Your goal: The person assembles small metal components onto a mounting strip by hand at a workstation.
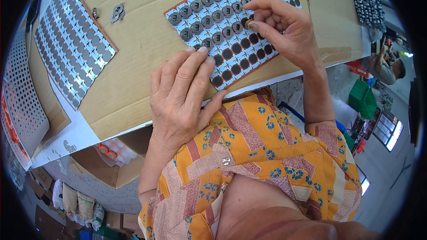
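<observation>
A sheet of small round parts (pixel 238 44) on a white backing lies on the cardboard in front of me. Its far rows carry silver metal pieces, while the near rows show bare dark discs. My left hand (pixel 180 91) rests on the sheet's left corner, fingers stretched out and holding nothing. Over the sheet's right part, my right hand (pixel 284 29) is pinched, thumb toward forefinger. Whatever lies between those fingertips is too small and covered to make out. The fingers hide some of the rows beneath.
At the left lies a second sheet (pixel 78 46) filled with grey discs. A few loose metal pieces (pixel 117 13) sit between the sheets. A heap of shiny dark metal parts (pixel 367 4) stands at the far right, and a perforated white basket (pixel 27 93) at the left edge.
</observation>
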A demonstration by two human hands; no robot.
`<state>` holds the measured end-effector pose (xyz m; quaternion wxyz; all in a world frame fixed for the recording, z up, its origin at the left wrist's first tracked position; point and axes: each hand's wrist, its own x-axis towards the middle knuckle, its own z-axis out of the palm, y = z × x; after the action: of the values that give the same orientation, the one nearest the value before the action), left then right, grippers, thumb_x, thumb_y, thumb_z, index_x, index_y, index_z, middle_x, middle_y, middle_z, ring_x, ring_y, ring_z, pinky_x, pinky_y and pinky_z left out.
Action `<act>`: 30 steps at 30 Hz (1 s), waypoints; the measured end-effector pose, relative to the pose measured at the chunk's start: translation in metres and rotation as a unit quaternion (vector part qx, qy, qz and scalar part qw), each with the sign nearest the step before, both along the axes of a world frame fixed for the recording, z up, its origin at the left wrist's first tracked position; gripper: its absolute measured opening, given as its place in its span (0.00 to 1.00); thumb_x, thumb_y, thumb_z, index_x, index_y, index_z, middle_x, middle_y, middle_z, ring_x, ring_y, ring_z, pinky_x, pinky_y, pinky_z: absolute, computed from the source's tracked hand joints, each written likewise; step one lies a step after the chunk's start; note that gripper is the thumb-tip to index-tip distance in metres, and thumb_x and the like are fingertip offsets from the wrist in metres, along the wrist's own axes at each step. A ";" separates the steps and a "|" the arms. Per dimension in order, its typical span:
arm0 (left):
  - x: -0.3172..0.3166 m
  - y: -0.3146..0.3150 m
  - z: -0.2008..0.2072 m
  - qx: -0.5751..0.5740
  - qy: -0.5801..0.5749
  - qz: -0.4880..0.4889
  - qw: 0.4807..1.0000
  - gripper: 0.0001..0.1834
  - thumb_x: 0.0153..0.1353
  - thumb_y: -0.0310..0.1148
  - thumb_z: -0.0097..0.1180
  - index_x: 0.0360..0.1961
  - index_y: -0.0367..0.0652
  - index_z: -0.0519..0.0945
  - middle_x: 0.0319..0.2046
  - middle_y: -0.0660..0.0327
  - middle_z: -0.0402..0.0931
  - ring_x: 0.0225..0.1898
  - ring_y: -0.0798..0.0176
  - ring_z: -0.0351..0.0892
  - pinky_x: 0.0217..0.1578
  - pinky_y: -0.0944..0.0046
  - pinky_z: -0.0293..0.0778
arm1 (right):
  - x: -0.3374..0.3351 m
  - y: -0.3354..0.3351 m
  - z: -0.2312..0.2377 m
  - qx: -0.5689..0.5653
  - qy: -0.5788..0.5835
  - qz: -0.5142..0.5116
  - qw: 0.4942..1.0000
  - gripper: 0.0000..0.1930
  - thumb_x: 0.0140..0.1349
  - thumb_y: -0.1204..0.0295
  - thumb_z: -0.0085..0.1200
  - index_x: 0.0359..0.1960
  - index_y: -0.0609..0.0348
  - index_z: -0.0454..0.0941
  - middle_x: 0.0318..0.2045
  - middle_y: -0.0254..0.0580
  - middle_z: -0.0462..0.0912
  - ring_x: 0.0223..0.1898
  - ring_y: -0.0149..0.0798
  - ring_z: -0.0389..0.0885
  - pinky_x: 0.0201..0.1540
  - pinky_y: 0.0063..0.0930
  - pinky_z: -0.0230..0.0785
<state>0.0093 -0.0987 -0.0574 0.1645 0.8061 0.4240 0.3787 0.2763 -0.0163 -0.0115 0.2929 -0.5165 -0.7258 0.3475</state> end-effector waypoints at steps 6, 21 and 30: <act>0.002 0.006 0.009 -0.023 0.054 -0.029 0.998 0.35 0.48 0.36 0.76 0.60 0.39 0.84 0.68 0.54 0.77 0.71 0.46 0.73 0.65 0.45 0.66 | -0.003 -0.005 -0.004 0.055 -0.013 -0.026 0.998 0.06 0.64 0.83 0.66 0.41 0.63 0.87 0.28 0.28 0.79 0.26 0.19 0.70 0.28 0.19 0.61; 0.001 0.004 0.019 -0.038 0.046 -0.023 0.998 0.32 0.50 0.37 0.77 0.58 0.40 0.85 0.65 0.53 0.80 0.67 0.44 0.77 0.63 0.44 0.69 | 0.039 0.107 0.026 0.216 -0.161 -0.008 0.963 0.11 0.72 0.80 0.60 0.52 0.62 0.87 0.36 0.27 0.85 0.31 0.18 0.77 0.33 0.15 0.66; 0.001 0.006 0.015 -0.035 0.040 -0.031 0.998 0.33 0.51 0.37 0.76 0.59 0.38 0.83 0.67 0.54 0.77 0.69 0.47 0.75 0.65 0.45 0.67 | 0.040 0.157 0.019 0.203 -0.156 0.009 0.967 0.08 0.69 0.73 0.62 0.43 0.66 0.88 0.35 0.43 0.90 0.35 0.35 0.85 0.40 0.29 0.77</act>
<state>0.0105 -0.0925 -0.0421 0.1874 0.8271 0.4182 0.3254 0.3165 0.1407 0.0072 0.2718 -0.4872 -0.8225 0.1105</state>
